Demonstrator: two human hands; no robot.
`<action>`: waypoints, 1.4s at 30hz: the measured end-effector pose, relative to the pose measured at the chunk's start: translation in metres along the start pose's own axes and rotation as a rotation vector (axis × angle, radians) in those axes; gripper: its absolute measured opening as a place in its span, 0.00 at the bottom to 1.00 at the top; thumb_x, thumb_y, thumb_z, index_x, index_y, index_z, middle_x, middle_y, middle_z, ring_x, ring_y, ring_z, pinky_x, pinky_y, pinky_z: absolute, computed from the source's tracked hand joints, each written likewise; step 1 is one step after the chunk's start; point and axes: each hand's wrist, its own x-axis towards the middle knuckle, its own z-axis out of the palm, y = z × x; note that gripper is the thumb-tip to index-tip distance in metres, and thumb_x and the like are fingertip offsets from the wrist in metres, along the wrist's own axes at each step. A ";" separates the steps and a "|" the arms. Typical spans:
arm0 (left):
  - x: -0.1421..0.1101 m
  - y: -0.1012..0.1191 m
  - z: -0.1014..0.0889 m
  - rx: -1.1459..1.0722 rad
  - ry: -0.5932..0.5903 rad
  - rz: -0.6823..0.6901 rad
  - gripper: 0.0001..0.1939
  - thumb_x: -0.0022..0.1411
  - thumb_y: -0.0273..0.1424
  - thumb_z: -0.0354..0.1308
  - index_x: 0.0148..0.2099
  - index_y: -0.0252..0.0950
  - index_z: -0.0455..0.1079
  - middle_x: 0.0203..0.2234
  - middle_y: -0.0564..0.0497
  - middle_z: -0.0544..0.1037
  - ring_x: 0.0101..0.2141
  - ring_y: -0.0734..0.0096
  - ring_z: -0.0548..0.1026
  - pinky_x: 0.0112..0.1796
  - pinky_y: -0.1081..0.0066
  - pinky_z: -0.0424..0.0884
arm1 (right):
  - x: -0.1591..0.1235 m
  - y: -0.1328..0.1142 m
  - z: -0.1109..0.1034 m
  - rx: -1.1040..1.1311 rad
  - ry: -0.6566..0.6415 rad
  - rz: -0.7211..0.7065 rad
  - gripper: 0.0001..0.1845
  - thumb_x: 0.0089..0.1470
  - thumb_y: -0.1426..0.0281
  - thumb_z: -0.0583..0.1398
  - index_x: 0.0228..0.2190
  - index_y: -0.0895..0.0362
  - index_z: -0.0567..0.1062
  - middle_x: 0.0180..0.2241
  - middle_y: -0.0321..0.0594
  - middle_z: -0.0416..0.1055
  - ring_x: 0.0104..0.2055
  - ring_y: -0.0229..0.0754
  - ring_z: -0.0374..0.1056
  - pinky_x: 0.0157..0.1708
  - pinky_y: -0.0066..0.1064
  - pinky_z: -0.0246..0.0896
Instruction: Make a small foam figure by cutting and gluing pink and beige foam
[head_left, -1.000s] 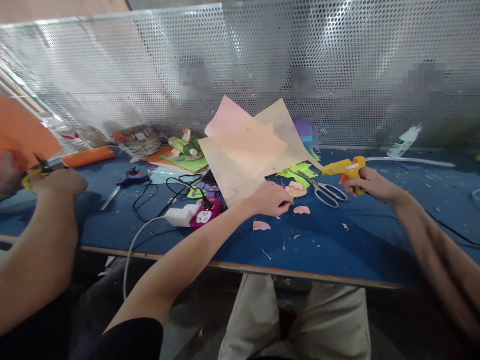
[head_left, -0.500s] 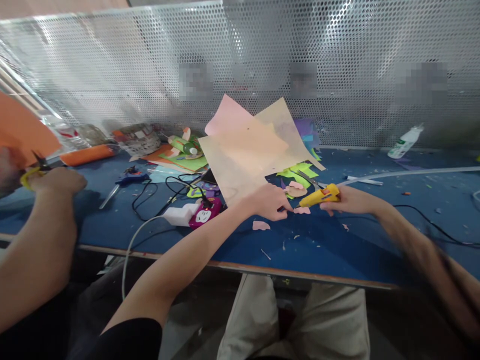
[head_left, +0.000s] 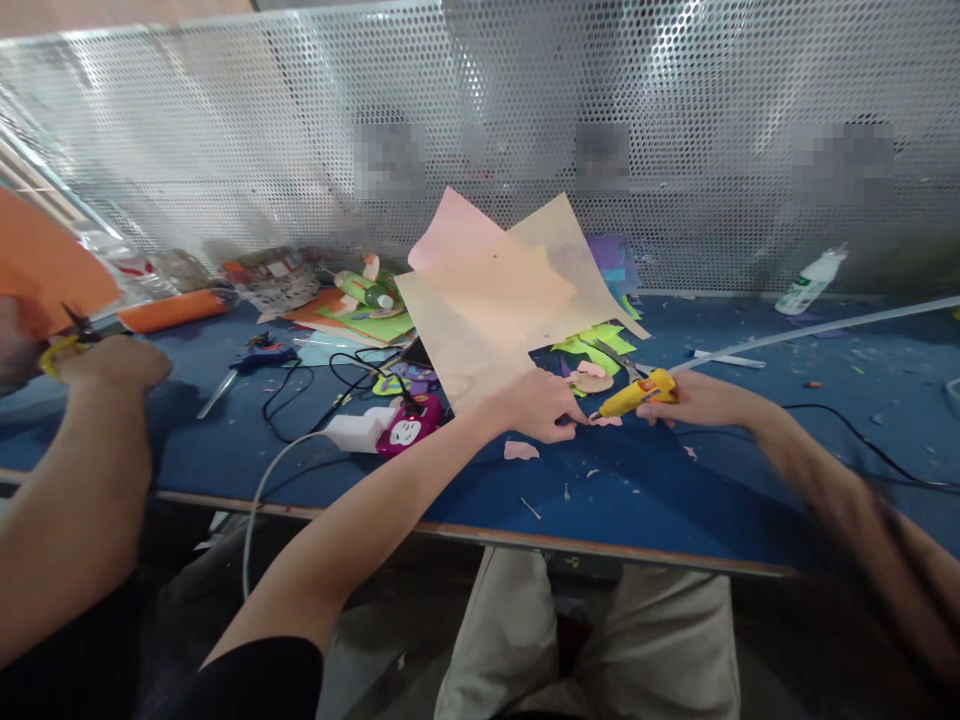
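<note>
My left hand (head_left: 534, 404) is closed, pinching the lower corner of a tan sheet (head_left: 480, 320) that stands tilted up off the blue table (head_left: 675, 500); a pink sheet (head_left: 450, 232) shows behind it. My right hand (head_left: 697, 398) is wrapped round a yellow glue gun (head_left: 636, 392), its nozzle pointing left and down at a small pink cut-out (head_left: 604, 421) just beside my left fingertips. A clear glue stick (head_left: 817, 328) sticks out behind the gun. Another pink cut-out (head_left: 520, 451) lies nearer me.
Scissors (head_left: 619, 360) and green scraps (head_left: 592, 345) lie behind my hands. A pink power strip (head_left: 409, 430) with cables sits left of centre. Another person's hand (head_left: 112, 362) holds yellow scissors at far left. A white bottle (head_left: 808, 282) lies by the perforated metal screen (head_left: 225, 130).
My right hand brought the glue gun from the right, leftward and down, until its nozzle reached the pink cut-out by my left fingers. My left hand and the sheet barely moved.
</note>
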 end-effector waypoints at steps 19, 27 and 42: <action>0.003 0.002 0.001 0.013 -0.083 -0.047 0.21 0.61 0.32 0.53 0.51 0.51 0.81 0.32 0.52 0.85 0.29 0.69 0.76 0.28 0.69 0.60 | 0.002 -0.004 0.001 0.079 -0.023 0.062 0.27 0.54 0.43 0.61 0.37 0.55 0.78 0.29 0.40 0.79 0.26 0.41 0.71 0.28 0.34 0.66; 0.002 0.001 0.004 -0.021 -0.048 -0.035 0.21 0.60 0.30 0.52 0.49 0.51 0.82 0.33 0.54 0.85 0.28 0.70 0.75 0.28 0.69 0.60 | 0.007 0.014 0.003 0.036 0.029 0.060 0.26 0.55 0.44 0.61 0.35 0.55 0.79 0.26 0.39 0.77 0.25 0.41 0.71 0.25 0.33 0.65; 0.002 0.002 0.001 -0.063 -0.067 -0.041 0.22 0.60 0.29 0.52 0.49 0.49 0.82 0.33 0.53 0.85 0.26 0.71 0.72 0.28 0.69 0.60 | -0.003 0.015 -0.009 0.093 0.016 0.104 0.24 0.53 0.45 0.62 0.30 0.54 0.77 0.23 0.37 0.74 0.25 0.41 0.70 0.26 0.33 0.65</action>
